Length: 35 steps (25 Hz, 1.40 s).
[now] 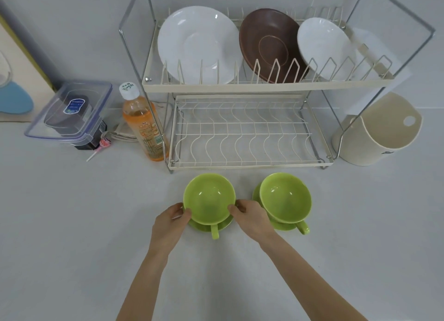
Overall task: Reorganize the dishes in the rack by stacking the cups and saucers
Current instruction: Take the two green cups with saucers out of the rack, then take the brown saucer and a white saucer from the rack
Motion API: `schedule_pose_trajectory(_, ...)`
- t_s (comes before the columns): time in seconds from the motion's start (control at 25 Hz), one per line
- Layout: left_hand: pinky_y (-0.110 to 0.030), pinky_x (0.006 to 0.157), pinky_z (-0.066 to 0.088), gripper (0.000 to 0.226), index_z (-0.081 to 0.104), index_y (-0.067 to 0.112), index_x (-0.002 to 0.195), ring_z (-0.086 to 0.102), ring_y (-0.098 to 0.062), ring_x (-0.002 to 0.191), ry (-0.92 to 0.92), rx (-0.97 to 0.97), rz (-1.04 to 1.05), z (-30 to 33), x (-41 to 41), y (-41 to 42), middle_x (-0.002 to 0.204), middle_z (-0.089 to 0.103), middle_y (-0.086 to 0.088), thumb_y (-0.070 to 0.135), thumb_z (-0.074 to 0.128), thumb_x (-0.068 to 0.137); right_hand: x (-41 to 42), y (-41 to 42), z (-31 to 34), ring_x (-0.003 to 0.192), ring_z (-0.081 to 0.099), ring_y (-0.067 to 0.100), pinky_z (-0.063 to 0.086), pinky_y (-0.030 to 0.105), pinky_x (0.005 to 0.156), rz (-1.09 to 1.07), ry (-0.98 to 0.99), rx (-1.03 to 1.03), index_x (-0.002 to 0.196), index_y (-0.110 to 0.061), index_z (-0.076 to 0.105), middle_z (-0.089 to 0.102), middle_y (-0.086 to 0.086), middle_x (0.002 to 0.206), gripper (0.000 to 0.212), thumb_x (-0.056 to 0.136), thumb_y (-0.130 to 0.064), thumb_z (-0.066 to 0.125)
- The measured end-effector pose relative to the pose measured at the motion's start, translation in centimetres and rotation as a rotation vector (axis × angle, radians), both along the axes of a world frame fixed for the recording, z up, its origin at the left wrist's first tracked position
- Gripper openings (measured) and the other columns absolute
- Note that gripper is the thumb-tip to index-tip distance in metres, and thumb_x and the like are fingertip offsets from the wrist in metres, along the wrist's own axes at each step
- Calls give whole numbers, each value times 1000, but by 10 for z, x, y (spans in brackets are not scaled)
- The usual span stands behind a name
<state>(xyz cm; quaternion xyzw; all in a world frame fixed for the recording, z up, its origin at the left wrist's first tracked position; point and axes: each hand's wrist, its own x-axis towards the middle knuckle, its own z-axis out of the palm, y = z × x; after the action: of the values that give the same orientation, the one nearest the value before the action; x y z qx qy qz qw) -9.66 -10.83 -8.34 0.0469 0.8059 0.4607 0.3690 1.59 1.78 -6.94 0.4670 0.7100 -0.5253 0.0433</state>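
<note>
Two green cups stand on green saucers on the counter in front of the two-tier dish rack point(249, 89). The left cup point(209, 197) sits on its saucer point(204, 226), handle pointing toward me. My left hand point(171, 221) grips the left side of that cup and saucer; my right hand point(249, 216) grips the right side. The right cup point(286, 197) rests on its own saucer point(284, 226), untouched. The rack's top tier holds a large white plate point(197, 42), a brown saucer point(269, 44) and a small white plate point(324, 49). Nothing is on the lower tier point(242, 131).
An orange drink bottle point(144, 126) stands just left of the rack. Further left sit a clear lidded container point(72, 111) and a lollipop point(101, 146). A cream utensil holder point(379, 131) hangs at the rack's right end. The wall is close behind.
</note>
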Motion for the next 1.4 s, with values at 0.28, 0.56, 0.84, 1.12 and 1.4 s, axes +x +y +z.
schedule_pose_trajectory(0.28,-34,107,31,51,40,12,136,41,-25,132,453,-164,-232,29,1,12,145,42,-9,20,53,88,13,6,36,120,53,29,43,32,95,265,-15,278,131,-13,48,56,11,132,41,90,-22,47)
schedule_pose_trajectory(0.56,-32,98,37,38,51,17,128,47,-21,126,864,-54,-357,108,21,53,137,52,1,23,45,91,42,49,99,143,23,12,18,23,112,539,96,524,142,-26,31,34,0,152,51,93,-28,45)
schedule_pose_trajectory(0.84,-36,95,44,34,56,17,122,56,-20,116,1105,74,-383,191,28,103,126,61,-1,23,44,91,69,107,187,125,49,8,27,8,94,434,291,802,129,-23,52,58,-9,133,38,91,-26,50)
schedule_pose_trajectory(1.12,-40,96,42,40,53,15,125,53,-23,120,1232,-73,-446,243,-2,170,130,58,-2,33,41,91,63,188,239,129,44,16,31,23,103,326,240,918,129,-24,52,54,-4,137,38,91,-25,51)
schedule_pose_trajectory(1.4,-43,94,42,48,50,1,122,50,-34,119,1096,-337,-497,232,-51,225,127,57,-18,36,45,90,10,262,241,133,39,28,31,36,108,416,8,945,140,-14,34,43,12,144,52,91,-21,48)
